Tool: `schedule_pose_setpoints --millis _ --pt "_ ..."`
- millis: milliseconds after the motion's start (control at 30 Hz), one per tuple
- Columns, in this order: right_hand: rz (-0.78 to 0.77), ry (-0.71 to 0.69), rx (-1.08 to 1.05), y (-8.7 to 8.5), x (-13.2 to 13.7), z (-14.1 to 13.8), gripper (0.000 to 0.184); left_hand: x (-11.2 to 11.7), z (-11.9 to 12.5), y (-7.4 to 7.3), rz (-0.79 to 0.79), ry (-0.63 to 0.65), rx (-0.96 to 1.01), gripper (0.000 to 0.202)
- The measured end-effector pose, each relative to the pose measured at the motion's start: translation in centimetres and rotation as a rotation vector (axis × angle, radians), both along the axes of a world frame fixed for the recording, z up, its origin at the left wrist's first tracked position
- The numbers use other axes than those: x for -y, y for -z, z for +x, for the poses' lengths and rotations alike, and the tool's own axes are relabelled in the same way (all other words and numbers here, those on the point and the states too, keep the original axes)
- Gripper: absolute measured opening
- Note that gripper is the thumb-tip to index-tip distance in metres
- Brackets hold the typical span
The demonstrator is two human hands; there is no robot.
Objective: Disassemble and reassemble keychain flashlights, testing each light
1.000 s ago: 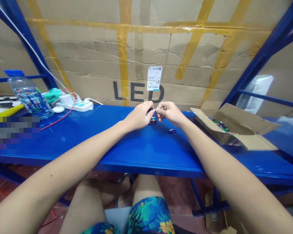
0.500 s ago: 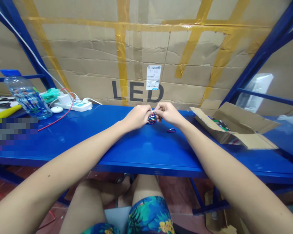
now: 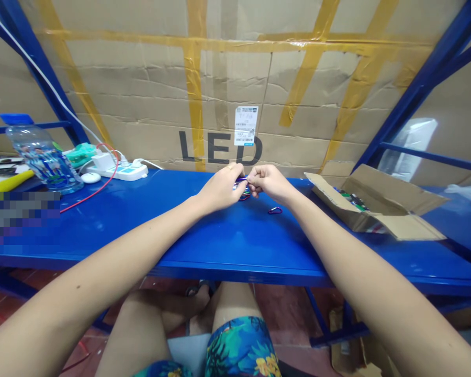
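Close together above the blue table [image 3: 227, 246], my two hands meet at a small bunch of coloured carabiners [image 3: 244, 196]. My left hand [image 3: 222, 187] is closed round the bunch, its thumb pointing right. Between the fingertips of my right hand [image 3: 269, 181] is the end of a purple carabiner [image 3: 241, 179], which reaches across to my left fingers. My fingers hide much of the bunch. A single loose purple carabiner [image 3: 275, 210] lies on the tabletop just below my right hand.
An open cardboard box [image 3: 412, 225] with small coloured pieces stands to the right. On the left are a water bottle [image 3: 45, 157], a white power strip [image 3: 127, 172] and a red cable [image 3: 98, 189]. A large taped carton [image 3: 149, 104] rises behind the table.
The purple carabiner between my hands shows more plainly now, and my left fingers have shifted over the bunch. The loose carabiner has stayed in place.
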State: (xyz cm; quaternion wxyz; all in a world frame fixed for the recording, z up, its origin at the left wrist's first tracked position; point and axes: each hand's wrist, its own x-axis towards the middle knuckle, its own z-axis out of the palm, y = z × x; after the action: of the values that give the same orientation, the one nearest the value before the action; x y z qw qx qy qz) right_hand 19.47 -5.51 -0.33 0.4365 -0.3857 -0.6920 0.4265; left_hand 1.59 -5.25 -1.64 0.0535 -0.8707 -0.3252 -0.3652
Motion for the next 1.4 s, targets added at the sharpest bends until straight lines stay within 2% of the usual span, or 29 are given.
schedule_pose_setpoints --millis 167,300,400,533,667,767,867,967,1100,1400 --pt "0.098 0.046 0.039 0.1 -0.1 0.0 0.023 -0.7 0.2 -0.1 -0.009 0.004 0.028 0.024" --pt "0.096 0.058 0.058 0.2 -0.1 -0.1 0.022 -0.8 0.0 -0.2 -0.098 -0.068 -0.024 0.019" --pt "0.089 0.049 0.063 0.2 -0.1 0.0 0.022 -0.5 -0.3 -0.2 -0.138 -0.044 -0.002 0.011" --pt "0.068 0.001 0.052 0.1 -0.1 0.2 0.024 -0.1 -0.3 -0.2 -0.083 0.019 0.006 0.004" --pt "0.068 -0.012 0.023 -0.1 -0.1 0.2 0.022 0.2 0.0 -0.3 -0.062 0.003 0.039 0.003" --pt "0.09 0.019 0.019 -0.2 0.0 0.2 0.02 0.1 0.3 -0.4 -0.053 -0.013 0.067 0.016" --pt "0.109 0.048 0.049 -0.2 0.0 0.1 0.019 -0.3 0.5 -0.2 -0.045 -0.047 0.01 0.028" --pt "0.106 0.067 0.09 -0.1 -0.1 0.0 0.019 -0.4 0.4 -0.3 -0.091 -0.09 -0.047 0.026" --pt "0.111 0.06 0.096 -0.1 -0.1 0.0 0.018 0.1 0.1 -0.6 -0.145 -0.097 -0.029 0.023" --pt "0.107 0.037 0.088 0.2 -0.2 0.1 0.018 0.2 0.0 -0.3 -0.05 -0.051 -0.014 0.023"
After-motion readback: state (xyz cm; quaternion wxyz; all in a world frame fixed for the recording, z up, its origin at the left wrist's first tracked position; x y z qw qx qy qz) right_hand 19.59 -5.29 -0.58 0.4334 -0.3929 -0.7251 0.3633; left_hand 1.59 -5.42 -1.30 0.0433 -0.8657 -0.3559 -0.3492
